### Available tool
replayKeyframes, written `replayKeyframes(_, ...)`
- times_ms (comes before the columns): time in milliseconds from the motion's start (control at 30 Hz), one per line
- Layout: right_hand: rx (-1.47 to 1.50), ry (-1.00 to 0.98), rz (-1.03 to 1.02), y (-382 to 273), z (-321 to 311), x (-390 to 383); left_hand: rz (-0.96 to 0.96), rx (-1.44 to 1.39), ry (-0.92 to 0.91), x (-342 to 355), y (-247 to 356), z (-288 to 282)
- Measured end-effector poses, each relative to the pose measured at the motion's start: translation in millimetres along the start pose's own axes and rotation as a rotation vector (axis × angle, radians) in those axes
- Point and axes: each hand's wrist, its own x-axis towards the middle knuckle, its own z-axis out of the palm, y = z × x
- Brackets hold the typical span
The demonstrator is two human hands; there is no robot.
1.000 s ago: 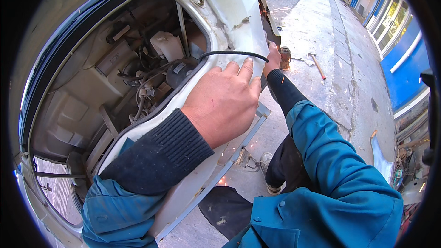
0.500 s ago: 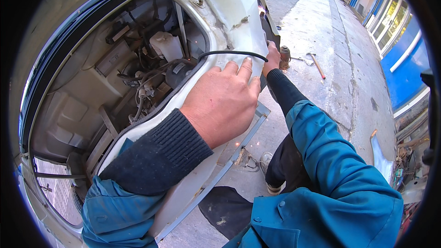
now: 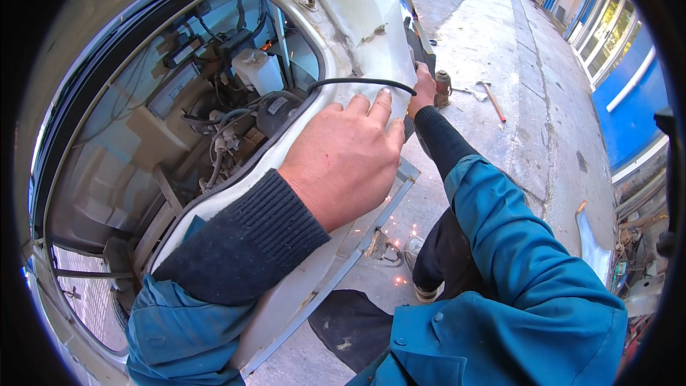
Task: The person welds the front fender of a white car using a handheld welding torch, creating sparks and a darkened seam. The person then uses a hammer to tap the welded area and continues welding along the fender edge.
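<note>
My left hand lies with its fingers spread on the white front body panel of a vehicle, by the rim of the engine opening. Just past its fingertips, a thin black ribbed tube bends from the opening across the panel towards my right hand. At the panel's outer edge is my right hand, its fingers curled and partly hidden by the bodywork. What it grips cannot be made out. Orange sparks scatter on the ground near my shoe, and bluish light falls on the inside of the engine bay.
In the engine bay are a white plastic reservoir, hoses and a dark round part. A bottle jack and a hammer are on the concrete beyond my right hand. A metal strip slants beside my knee. Scrap parts lie far right.
Bluish light now brightens the engine bay, and more sparks show near my shoe. The orange glow at the panel's outer edge is gone. Both hands stay in place.
</note>
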Motion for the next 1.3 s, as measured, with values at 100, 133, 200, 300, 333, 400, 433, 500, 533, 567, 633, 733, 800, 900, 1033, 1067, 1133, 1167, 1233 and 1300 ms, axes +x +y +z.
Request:
replayKeyframes(100,-0.038,0.001,-0.028,1.3,0.0,-1.3,0.002,0.010,0.015,-0.8,0.2,0.6)
replayKeyframes(133,-0.032,0.000,-0.034,1.4,0.5,-1.4,0.001,0.009,0.015,-0.8,0.2,0.8)
replayKeyframes(200,-0.011,0.000,-0.006,1.8,1.2,-1.8,0.000,0.005,0.016,-0.1,0.1,1.0)
replayKeyframes(300,0.009,0.007,0.006,1.3,1.2,-1.7,-0.001,0.008,-0.002,0.0,-0.1,1.0)
replayKeyframes(333,-0.001,0.004,-0.006,1.1,0.7,-1.4,-0.002,0.009,-0.001,0.1,-0.1,0.9)
replayKeyframes(400,0.010,-0.001,0.013,1.7,0.5,-1.4,-0.004,0.012,0.001,-0.1,0.1,0.8)
replayKeyframes(433,-0.005,-0.006,0.009,2.2,1.0,-1.2,-0.004,0.008,0.003,-0.1,0.1,0.7)
replayKeyframes(500,0.008,-0.003,0.030,3.5,2.6,0.1,-0.005,0.000,0.007,0.1,0.1,0.5)
replayKeyframes(533,-0.002,-0.010,0.027,4.2,3.6,0.9,-0.006,-0.005,0.005,0.1,0.1,0.4)
replayKeyframes(567,0.003,-0.014,0.037,4.8,4.6,1.7,-0.006,-0.009,0.003,0.1,0.1,0.4)
replayKeyframes(633,0.030,-0.019,0.046,5.3,5.5,2.6,-0.006,-0.010,0.004,0.0,0.0,0.4)
replayKeyframes(733,0.043,-0.016,0.031,3.6,3.3,0.4,-0.003,-0.004,0.010,0.0,-0.1,0.9)
replayKeyframes(800,-0.015,-0.007,0.011,1.6,0.5,-2.3,0.000,-0.001,0.012,0.2,-0.2,1.2)
replayKeyframes(900,0.009,0.003,0.009,-1.5,-2.4,-5.1,-0.001,0.001,0.004,0.0,0.0,1.0)
replayKeyframes(1033,0.008,-0.014,-0.018,-0.8,-2.7,-5.8,-0.006,-0.001,0.003,0.1,0.3,0.7)
replayKeyframes(1067,0.006,-0.015,-0.026,-0.1,-2.5,-5.6,-0.007,0.002,0.002,0.1,0.3,0.7)
replayKeyframes(1133,-0.004,-0.018,-0.035,1.3,-2.2,-5.5,-0.005,0.005,0.004,-0.3,0.4,0.6)
replayKeyframes(1167,-0.012,-0.019,-0.037,1.6,-2.3,-5.0,-0.003,0.007,0.008,-0.5,0.2,0.5)
replayKeyframes(1233,-0.015,-0.020,-0.034,1.5,-2.5,-4.4,-0.001,0.006,0.012,-0.7,0.0,0.3)
replayKeyframes(1300,-0.005,-0.021,-0.027,0.5,-2.9,-3.3,-0.001,0.002,0.013,-0.6,-0.2,0.5)
